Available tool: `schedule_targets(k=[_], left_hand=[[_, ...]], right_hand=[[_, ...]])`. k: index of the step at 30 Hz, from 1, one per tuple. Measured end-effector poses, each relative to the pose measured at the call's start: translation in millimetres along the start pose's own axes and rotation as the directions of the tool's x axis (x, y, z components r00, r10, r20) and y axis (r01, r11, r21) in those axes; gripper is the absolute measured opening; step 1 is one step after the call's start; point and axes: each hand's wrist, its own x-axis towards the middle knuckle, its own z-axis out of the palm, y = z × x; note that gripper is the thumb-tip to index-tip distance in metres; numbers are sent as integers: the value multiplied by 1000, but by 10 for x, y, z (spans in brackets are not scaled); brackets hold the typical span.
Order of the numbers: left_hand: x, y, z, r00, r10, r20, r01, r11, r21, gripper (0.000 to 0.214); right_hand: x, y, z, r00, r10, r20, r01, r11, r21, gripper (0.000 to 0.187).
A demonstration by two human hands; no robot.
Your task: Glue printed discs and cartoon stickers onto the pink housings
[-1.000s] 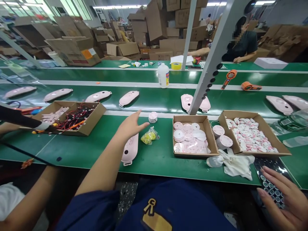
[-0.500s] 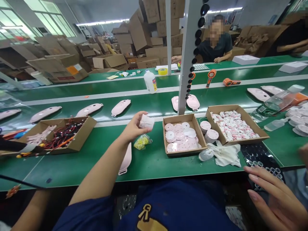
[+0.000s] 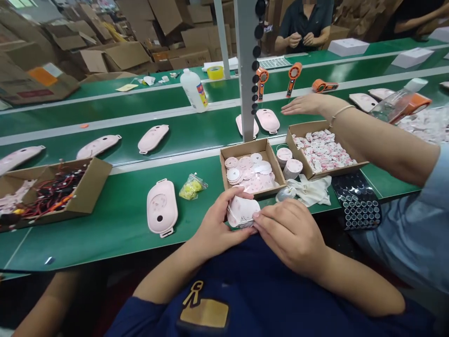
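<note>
My left hand [image 3: 219,223] is closed around a small stack of white labels with a pink print [image 3: 242,211], held just above the table's front edge. The fingers of my right hand [image 3: 293,229] pinch the right edge of that stack. Left of my hands, a pale pink oval plastic shell [image 3: 168,208] with a dark hole lies flat on the green table. A clear bag of yellow pieces [image 3: 192,187] is beside it. Just beyond my hands stands a cardboard box [image 3: 275,161] of round printed pieces, with two round stacks [image 3: 293,168] to its right.
A co-worker's arm [image 3: 382,140] reaches in from the right over a box of small white-pink pieces [image 3: 322,152]. A white cloth [image 3: 317,191] lies in front. At left is a box of wires [image 3: 93,187]. A metal post [image 3: 243,70] rises behind; more pink shells [image 3: 153,139] lie beyond.
My left hand has brought the label stack down and towards me, and my right hand has come in from the right to grip it. A co-worker's arm now reaches across. The view has shifted.
</note>
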Motion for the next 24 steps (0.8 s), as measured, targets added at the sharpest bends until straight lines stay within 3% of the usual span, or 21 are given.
schedule_targets(k=[5,9,11,13,15,17,21,24], left_hand=[[2,-24,36,1000,0,26,-3,992,128,78],[3,-6,63,989,-145,-19,147,984,104,72],[14,-25,91,977,-200,-79,201,979,10,76],[45,-67,137,956,-270,-118,246,951,-188,87],[86,-118,193,928,-365,-72,303,855,-422,99],[118,-163,239,909,-416,-25,346,786,-512,101],[121,-216,229,932,-344,-109,292,897,-333,85],[105,-211,167,929,-346,-132,317,927,-200,77]], right_hand=[[-91,22,17,1000,6,28,-4,998,-65,12],[-111,69,72,999,-16,30,20,988,-156,11],[-99,117,139,999,-3,32,8,989,-145,12],[-74,183,232,998,36,54,-30,993,-113,11],[-36,243,333,992,65,105,-56,995,-86,9],[10,277,420,985,64,163,-52,996,-73,10],[88,292,479,974,90,207,-95,995,14,15],[116,339,421,959,143,246,-198,957,214,21]])
